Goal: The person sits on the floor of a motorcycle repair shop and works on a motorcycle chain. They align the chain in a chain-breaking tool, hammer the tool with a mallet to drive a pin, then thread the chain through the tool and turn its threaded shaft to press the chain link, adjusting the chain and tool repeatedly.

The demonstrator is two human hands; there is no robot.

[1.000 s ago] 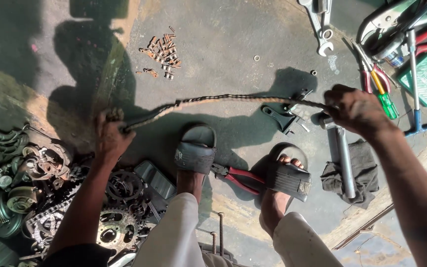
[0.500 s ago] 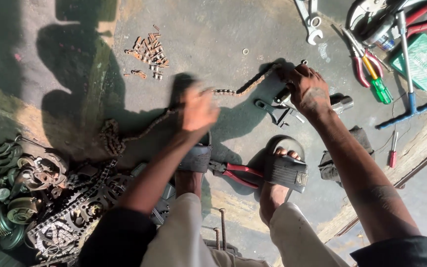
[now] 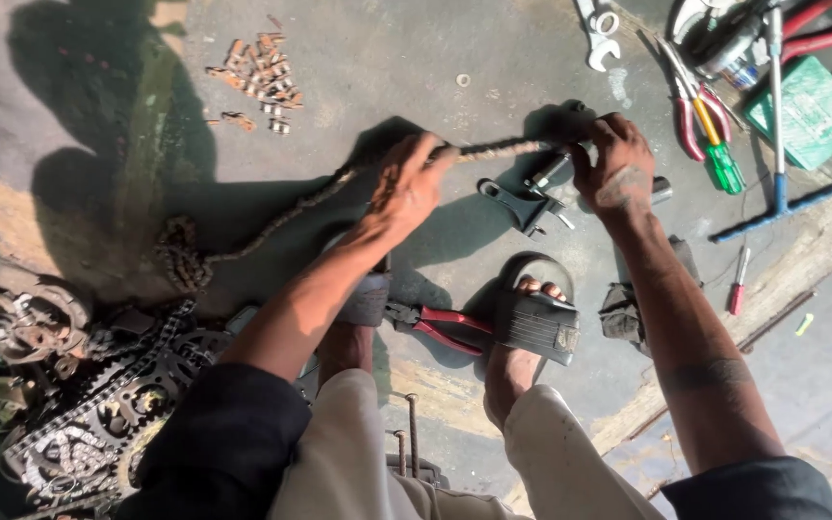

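Rusty drive chain (image 3: 493, 149): being held taut above the concrete floor (image 3: 387, 58), long axis running left to right, its slack tail trailing to a heap (image 3: 182, 252) at the floor's left. One section is being gripped by the left hand (image 3: 406, 188), the far end by the clenched right hand (image 3: 613, 169). Red-handled pliers (image 3: 440, 325) are lying between the sandalled feet.
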